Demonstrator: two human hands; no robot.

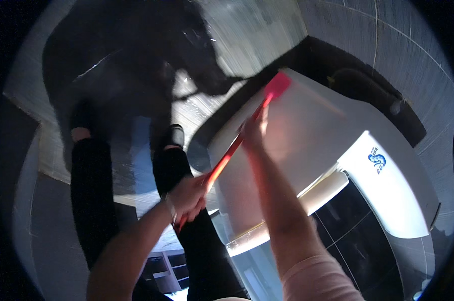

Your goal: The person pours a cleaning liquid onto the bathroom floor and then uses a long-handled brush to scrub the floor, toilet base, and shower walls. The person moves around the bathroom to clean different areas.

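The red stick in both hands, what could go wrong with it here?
1. The red stick is long and thin, and the left hand and right hand grip it far apart, so pushing hard might bend or snap it.
2. Its pink end sits right at the edge of the white machine; it might slip off toward the floor.
3. The legs stand close below, so a slip might hit them.

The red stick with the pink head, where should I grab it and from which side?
Grip the red stick along its bare shaft, probably two-handed as here: the left hand wraps the lower end, the right hand sits farther up, short of the pink head. Come from above and the near side, fingers across the shaft: it is long, thin and slanted over the white appliance.
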